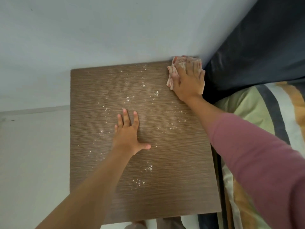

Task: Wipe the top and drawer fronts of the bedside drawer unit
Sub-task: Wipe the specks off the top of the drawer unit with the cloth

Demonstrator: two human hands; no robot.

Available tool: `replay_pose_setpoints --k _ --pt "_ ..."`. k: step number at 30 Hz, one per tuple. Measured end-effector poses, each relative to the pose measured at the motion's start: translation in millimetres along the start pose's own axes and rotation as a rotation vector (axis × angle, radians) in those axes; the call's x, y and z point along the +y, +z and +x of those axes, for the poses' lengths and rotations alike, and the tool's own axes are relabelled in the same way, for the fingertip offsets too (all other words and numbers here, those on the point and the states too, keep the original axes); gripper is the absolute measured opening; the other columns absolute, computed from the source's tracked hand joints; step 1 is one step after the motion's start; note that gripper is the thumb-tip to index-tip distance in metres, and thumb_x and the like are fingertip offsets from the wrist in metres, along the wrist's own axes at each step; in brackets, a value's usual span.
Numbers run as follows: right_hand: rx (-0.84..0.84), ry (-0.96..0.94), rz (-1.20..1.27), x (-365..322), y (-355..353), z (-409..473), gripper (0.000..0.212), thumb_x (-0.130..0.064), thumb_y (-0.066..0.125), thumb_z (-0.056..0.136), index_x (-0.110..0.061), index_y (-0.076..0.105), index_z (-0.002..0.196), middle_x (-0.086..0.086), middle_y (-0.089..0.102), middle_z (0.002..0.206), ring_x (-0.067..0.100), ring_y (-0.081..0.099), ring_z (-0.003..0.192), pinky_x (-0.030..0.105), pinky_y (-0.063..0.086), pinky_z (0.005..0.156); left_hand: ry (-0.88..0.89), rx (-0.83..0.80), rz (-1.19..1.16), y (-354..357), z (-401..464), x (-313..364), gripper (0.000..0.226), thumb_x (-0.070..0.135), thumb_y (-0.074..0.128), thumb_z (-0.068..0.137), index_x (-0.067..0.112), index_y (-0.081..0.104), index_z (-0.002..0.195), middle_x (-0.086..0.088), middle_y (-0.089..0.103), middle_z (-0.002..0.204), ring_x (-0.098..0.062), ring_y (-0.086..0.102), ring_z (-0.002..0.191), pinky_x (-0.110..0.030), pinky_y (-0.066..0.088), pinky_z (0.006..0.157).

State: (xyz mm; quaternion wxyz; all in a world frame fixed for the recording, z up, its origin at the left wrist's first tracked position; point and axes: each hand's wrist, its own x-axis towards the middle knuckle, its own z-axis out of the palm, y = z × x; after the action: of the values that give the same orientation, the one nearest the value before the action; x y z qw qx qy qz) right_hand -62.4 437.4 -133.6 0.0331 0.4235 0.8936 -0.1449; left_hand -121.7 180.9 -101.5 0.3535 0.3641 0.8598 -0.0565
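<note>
The right hand (187, 81) lies flat, fingers together, pressing a striped cloth (177, 66) onto the far right corner of the brown drawer unit top (173, 179), where it meets the wall (99, 38). The left hand (130, 138) rests palm-down mid-top, fingers spread. White crumbs (149, 167) lie scattered around and beyond its fingertips.

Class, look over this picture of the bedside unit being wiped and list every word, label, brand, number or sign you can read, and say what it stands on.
None: no readable text anywhere in the picture.
The wooden top shows only grain and white crumbs.
The cloth under the right hand has a red-striped pattern, no lettering.
The bedding carries plain coloured bands.
The left hand and wall bear nothing.
</note>
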Motion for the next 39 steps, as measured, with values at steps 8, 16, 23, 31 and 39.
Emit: replay_pose_setpoints --k 8,16,23,31,39 --pt "-0.110 -0.085 -0.066 2.6 -2.6 -18.1 0.056 -0.058 0.020 0.094 -0.046 0.005 0.146 0.003 -0.003 0.160 0.029 -0.012 0.146 0.056 -0.007 0.114 0.000 -0.002 0.019 -4.4 -1.2 -1.4 0.133 0.063 0.072 0.061 0.024 -0.025 0.143 -0.012 -0.037 0.147 -0.033 -0.026 0.138 -0.046 -0.002 0.114" --pt "-0.125 -0.155 -0.072 13.5 9.2 -78.4 0.055 -0.059 0.019 0.095 -0.046 0.004 0.146 -0.001 -0.006 0.160 0.024 -0.012 0.146 0.052 -0.006 0.115 -0.012 0.012 0.017 -4.9 -2.2 -0.4 0.133 0.061 0.075 0.060 0.024 -0.020 0.146 -0.012 -0.033 0.149 -0.032 -0.023 0.140 -0.046 -0.002 0.114" --pt "-0.142 -0.147 -0.062 18.2 17.4 -130.6 0.055 -0.060 0.018 0.095 -0.047 0.001 0.146 -0.004 -0.011 0.159 0.021 -0.015 0.146 0.050 -0.007 0.116 -0.042 0.053 0.081 -5.0 -5.9 3.9 0.131 0.063 0.073 0.061 0.022 -0.019 0.146 -0.013 -0.028 0.152 -0.031 -0.018 0.142 -0.045 -0.004 0.114" --pt "-0.151 -0.118 -0.047 20.2 29.1 -211.9 0.055 -0.059 0.019 0.094 -0.048 0.002 0.145 -0.004 -0.008 0.160 0.021 -0.013 0.146 0.049 -0.006 0.117 0.090 0.370 -0.085 56.8 -81.2 -2.8 0.104 0.068 0.048 0.080 0.010 -0.003 0.149 -0.011 -0.014 0.156 -0.025 -0.009 0.145 -0.040 -0.010 0.110" --pt "-0.162 -0.099 -0.041 27.3 41.8 -294.0 0.055 -0.059 0.019 0.094 -0.047 0.003 0.146 -0.005 -0.010 0.159 0.020 -0.015 0.146 0.048 -0.009 0.116 -0.015 0.214 -0.207 132.3 -182.8 -53.2 0.128 0.070 0.067 0.062 0.011 -0.007 0.149 -0.005 -0.019 0.156 -0.021 -0.015 0.144 -0.041 -0.009 0.111"
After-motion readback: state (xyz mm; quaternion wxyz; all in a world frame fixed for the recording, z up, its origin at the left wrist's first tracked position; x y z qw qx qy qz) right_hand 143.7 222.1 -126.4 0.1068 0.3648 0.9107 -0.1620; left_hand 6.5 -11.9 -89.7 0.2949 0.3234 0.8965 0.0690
